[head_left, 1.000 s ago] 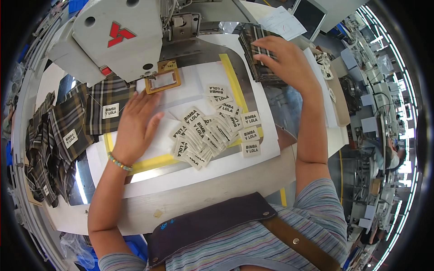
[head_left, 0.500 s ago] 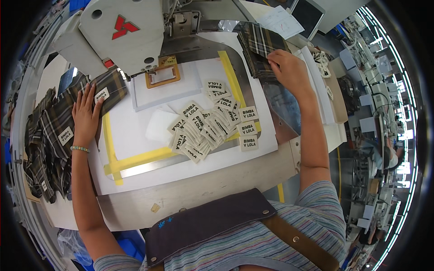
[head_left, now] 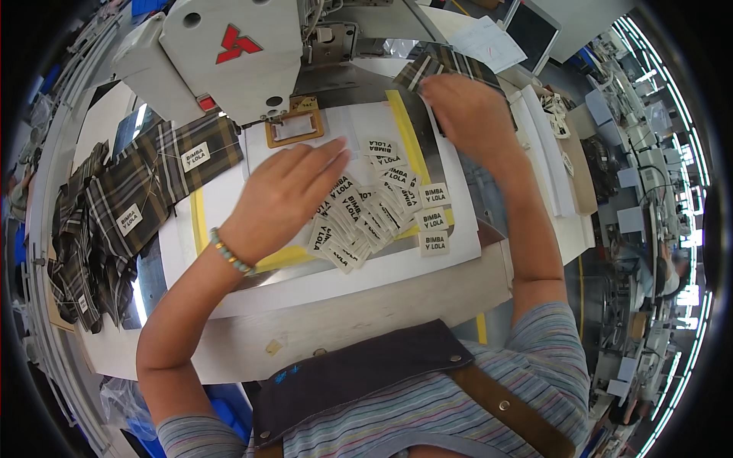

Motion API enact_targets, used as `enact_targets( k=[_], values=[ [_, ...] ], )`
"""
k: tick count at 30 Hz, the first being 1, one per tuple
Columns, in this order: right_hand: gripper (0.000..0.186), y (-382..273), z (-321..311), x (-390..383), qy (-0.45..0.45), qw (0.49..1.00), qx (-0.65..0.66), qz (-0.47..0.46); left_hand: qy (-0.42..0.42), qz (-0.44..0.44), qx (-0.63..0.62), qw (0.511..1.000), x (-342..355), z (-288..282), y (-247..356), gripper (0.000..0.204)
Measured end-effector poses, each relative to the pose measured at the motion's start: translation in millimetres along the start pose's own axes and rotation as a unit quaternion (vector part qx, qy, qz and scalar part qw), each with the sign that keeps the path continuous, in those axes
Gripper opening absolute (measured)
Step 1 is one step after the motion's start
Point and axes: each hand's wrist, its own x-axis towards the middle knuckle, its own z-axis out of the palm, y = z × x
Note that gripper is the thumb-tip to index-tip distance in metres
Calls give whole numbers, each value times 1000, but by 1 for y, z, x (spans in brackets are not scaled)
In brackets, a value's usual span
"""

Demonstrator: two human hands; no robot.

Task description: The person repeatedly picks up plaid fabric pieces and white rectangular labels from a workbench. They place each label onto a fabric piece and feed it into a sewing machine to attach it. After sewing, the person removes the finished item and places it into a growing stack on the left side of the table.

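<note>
My right hand is at the plaid fabric stack at the back right. Its fingers are closed at the edge of a brown plaid fabric piece; the fingertips are partly hidden. Over the worktable my left hand hangs with fingers stretched out and nothing in them, partly covering a pile of white labels. Three labels form a column to the right of the pile. At the left lie plaid pieces with white labels on them, trailing threads. A brass-coloured clamp frame sits behind my left hand.
A sewing machine head stands over the back of the table. Yellow tape borders the white work surface. An open box with more labels is at the right, near papers and a dark screen.
My left hand has lifted off the plaid pieces at the left and moved right, towards the label pile. My right hand has shifted left across the stack, its fingers turned further inward.
</note>
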Motion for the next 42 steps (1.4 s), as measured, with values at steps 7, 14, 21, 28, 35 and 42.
enact_targets(
  k=[7, 14, 21, 28, 35, 42],
  values=[
    [17, -53, 24, -20, -39, 995, 15, -86, -54, -17, 37, 998, 32, 77, -1, 29],
    [18, -34, 13, -39, -37, 999, 10, -37, -28, -11, 43, 999, 23, 73, -25, 20],
    [19, -37, 43, -13, -14, 994, 42, -102, -75, 3, 92, 993, -15, 48, -33, 27],
    [22, -61, 82, 13, -43, 986, 132, -92, -139, -27, 181, 973, -70, 13, -58, 28],
    [29, -41, 70, -2, -95, 964, 248, -28, -116, -164, 82, 976, -85, -10, -39, 44],
    [35, -42, 66, -6, -183, 957, 220, -48, -148, -190, -25, 970, -86, -13, -28, 53]
  ],
)
